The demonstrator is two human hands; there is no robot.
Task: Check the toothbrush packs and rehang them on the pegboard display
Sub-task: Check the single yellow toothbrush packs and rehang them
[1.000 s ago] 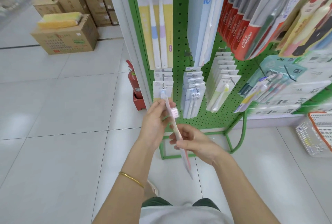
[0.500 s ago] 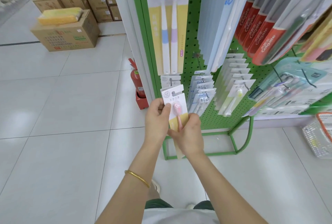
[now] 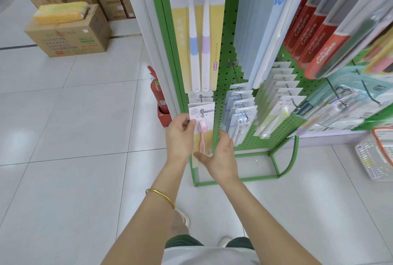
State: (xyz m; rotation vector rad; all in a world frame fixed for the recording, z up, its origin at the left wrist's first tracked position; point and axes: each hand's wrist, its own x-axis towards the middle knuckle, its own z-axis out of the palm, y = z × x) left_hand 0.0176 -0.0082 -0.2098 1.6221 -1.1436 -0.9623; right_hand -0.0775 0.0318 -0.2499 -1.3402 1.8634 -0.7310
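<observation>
A pink toothbrush pack (image 3: 203, 125) with a white and yellow card hangs on a metal peg (image 3: 202, 113) low on the green pegboard (image 3: 227, 52). My left hand (image 3: 180, 137) pinches the pack's upper left edge with thumb and fingers. My right hand (image 3: 221, 158) is just right of and below the pack, fingers relaxed and spread, holding nothing. More packs of the same kind (image 3: 200, 96) hang behind it on the same peg.
Blue-white packs (image 3: 241, 116), yellow brush packs (image 3: 276, 113) and red Colgate packs (image 3: 314, 37) hang to the right. A large two-brush pack (image 3: 198, 30) hangs above. A red fire extinguisher (image 3: 158, 94), cardboard boxes (image 3: 70, 33) and a white basket (image 3: 376, 154) stand on the tiled floor.
The pack went from edge-on in both hands to flat against the board and onto the peg. My right hand has let go and drawn back to the right.
</observation>
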